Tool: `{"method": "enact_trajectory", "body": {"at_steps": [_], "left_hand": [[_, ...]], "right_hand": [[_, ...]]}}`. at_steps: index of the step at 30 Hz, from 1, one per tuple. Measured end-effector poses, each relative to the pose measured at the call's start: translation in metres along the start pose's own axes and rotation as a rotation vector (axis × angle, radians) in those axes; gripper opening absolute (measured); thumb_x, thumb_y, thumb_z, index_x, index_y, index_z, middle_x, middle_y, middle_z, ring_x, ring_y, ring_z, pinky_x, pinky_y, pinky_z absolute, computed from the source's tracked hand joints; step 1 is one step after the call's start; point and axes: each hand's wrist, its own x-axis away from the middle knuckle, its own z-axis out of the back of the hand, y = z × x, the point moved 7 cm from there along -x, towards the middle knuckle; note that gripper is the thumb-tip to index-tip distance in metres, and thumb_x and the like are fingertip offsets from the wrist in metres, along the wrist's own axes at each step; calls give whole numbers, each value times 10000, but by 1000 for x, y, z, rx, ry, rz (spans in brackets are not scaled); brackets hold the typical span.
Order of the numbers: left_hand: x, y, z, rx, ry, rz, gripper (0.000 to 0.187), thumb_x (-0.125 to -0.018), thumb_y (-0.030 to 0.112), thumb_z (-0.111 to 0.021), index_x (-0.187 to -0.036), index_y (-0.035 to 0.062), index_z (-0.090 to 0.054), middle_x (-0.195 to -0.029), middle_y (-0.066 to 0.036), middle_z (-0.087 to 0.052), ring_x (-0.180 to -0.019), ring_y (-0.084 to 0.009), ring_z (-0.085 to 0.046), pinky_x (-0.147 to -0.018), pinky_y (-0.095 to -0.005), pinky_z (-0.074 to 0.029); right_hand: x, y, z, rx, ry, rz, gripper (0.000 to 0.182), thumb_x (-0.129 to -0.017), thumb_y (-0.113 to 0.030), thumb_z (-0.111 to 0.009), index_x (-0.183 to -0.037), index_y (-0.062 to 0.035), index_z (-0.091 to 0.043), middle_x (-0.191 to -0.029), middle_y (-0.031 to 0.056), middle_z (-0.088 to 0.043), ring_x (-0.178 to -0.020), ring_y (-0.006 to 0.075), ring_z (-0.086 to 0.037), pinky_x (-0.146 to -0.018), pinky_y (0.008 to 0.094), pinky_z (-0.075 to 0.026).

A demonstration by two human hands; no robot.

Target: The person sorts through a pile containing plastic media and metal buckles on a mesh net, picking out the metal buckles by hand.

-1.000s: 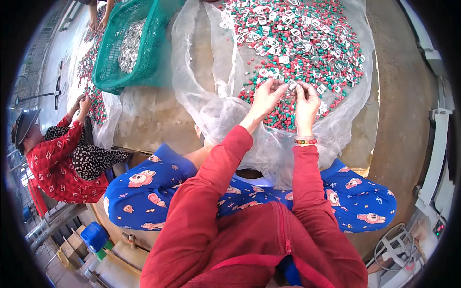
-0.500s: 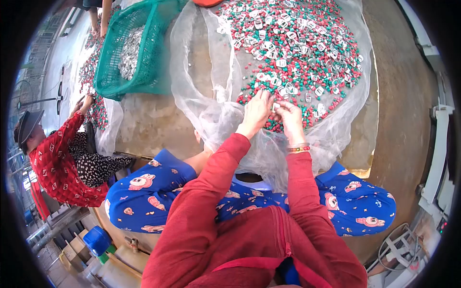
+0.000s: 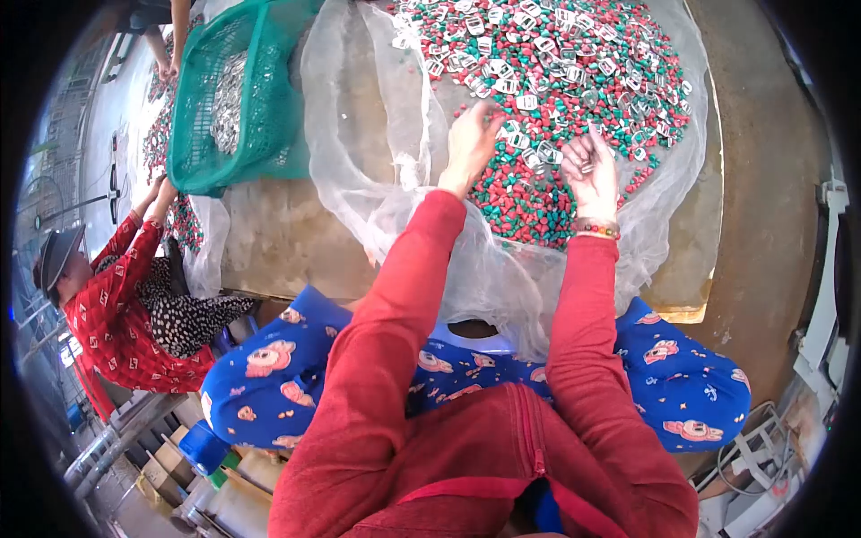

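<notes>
Small red and green pellets [image 3: 529,202] lie heaped with silver metal buckles [image 3: 526,102] on a sheer white mesh cloth [image 3: 359,193]. Over the near left part of this heap is my left hand [image 3: 473,143], its bent fingertips blurred beside the pellets and buckles. My right hand [image 3: 592,175], wearing a beaded bracelet [image 3: 596,228], is turned with its fingers curled toward the palm. I cannot tell what lies inside those fingers. Between my two hands, a few buckles [image 3: 535,154] rest on the pellets.
A green plastic basket [image 3: 260,103] at the left holds silver metal pieces [image 3: 230,103]. Beyond it, a person in a red patterned shirt [image 3: 112,309] reaches into another heap [image 3: 184,220]. Another person's hands [image 3: 168,67] show at the top left. My crossed legs [image 3: 269,381] border the table [image 3: 269,238].
My hands, close together at the heap's near edge before, have moved apart: the left up over the pellets, the right up and to the right, turning over. The view has shifted slightly.
</notes>
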Motion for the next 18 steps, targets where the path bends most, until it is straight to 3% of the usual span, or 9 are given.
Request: {"method": "enact_trajectory", "body": {"at_steps": [2, 3, 6, 10, 11, 14, 16, 18], "left_hand": [[-31, 5, -25, -176, -18, -132, 293, -777, 260, -634, -1022, 104, -591, -821, -147, -581, -778, -303, -588, -678, -395, -452], [-42, 7, -40, -278, -41, -178, 366, -749, 258, -660, -1081, 138, -560, -867, -143, -547, -788, -317, -576, -690, -409, -453], [-64, -1, -79, -438, -193, -186, 367, -733, 223, -674, -1062, 136, -536, -934, -163, -530, -837, -346, -575, -685, -436, -466], [-68, -5, -87, -407, -173, -283, 316, -735, 233, -669, -1001, 118, -543, -938, -157, -542, -795, -344, -589, -653, -439, -470], [-64, -4, -81, -348, -131, -280, 296, -729, 259, -678, -948, 99, -559, -855, -122, -574, -736, -324, -593, -626, -420, -465], [-48, -10, -65, 26, -166, -36, 297, -723, 290, -688, -867, 34, -644, -740, -122, -642, -705, -233, -627, -629, -326, -468], [-22, -8, -54, 78, -202, 180, 310, -745, 278, -666, -901, 11, -656, -779, -130, -656, -730, -184, -629, -655, -304, -465], [7, -6, -51, 128, -140, 186, 305, -772, 254, -638, -924, -10, -645, -761, -116, -654, -694, -157, -610, -645, -300, -459]], "right_hand": [[-17, -5, -20, 105, -79, -32, 267, -888, -269, -532, -692, -125, -420, -545, -47, -313, -450, 44, -301, -352, 169, -196], [-23, -6, -24, 165, -1, -26, 238, -898, -254, -520, -722, -130, -418, -524, -63, -292, -408, 25, -258, -326, 161, -135], [-37, -4, -10, 327, 97, -10, 116, -856, -169, -587, -841, -109, -489, -537, -72, -299, -428, 22, -288, -336, 161, -177], [-41, 7, 41, 413, 225, -8, 212, -852, -135, -586, -1036, -51, -524, -685, -9, -482, -505, 47, -399, -367, 164, -269], [-38, 11, 47, 426, 228, -23, 238, -858, -145, -580, -1065, -44, -519, -739, 15, -523, -523, 50, -423, -379, 160, -285], [-25, 24, 37, 488, 197, -8, 381, -886, -182, -545, -1227, -37, -460, -864, 48, -591, -562, 41, -458, -415, 149, -315], [-18, 30, 21, 493, 110, 42, 376, -888, -171, -541, -1239, -57, -473, -845, 23, -592, -542, 34, -452, -412, 155, -321], [-10, 37, 7, 554, 111, 75, 316, -887, -144, -534, -1195, -71, -532, -793, -1, -591, -515, 27, -451, -393, 162, -318]]}}
